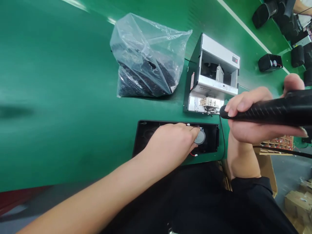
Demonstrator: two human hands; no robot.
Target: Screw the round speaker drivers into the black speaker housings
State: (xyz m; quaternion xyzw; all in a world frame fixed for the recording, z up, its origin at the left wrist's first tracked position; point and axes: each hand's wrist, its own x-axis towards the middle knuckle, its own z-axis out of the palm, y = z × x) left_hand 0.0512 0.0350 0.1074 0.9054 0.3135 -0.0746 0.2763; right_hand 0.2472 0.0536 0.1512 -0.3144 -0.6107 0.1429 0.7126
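Observation:
My right hand (pixel 253 113) is wrapped round a black electric screwdriver (pixel 270 110), held level with its nose pointing left. The nose is at the metal pick-up block on the front of a screw feeder (pixel 219 81), a silver and black box. My left hand (pixel 173 139) is closed over a long black plastic housing (pixel 212 139) lying on the green table. Its fingertips and thumb are on the near edge of a round grey speaker driver (pixel 200 137) in the housing. A red wire with a white connector (pixel 195 155) sticks out below. My palm hides the housing's middle.
Behind the housing lies a clear plastic bag (pixel 148 61) of dark parts. A black speaker box (pixel 270 62) stands at the right, with more black cases beyond it. A cardboard box (pixel 268 169) is below the table edge. Part of another person's arm shows top right.

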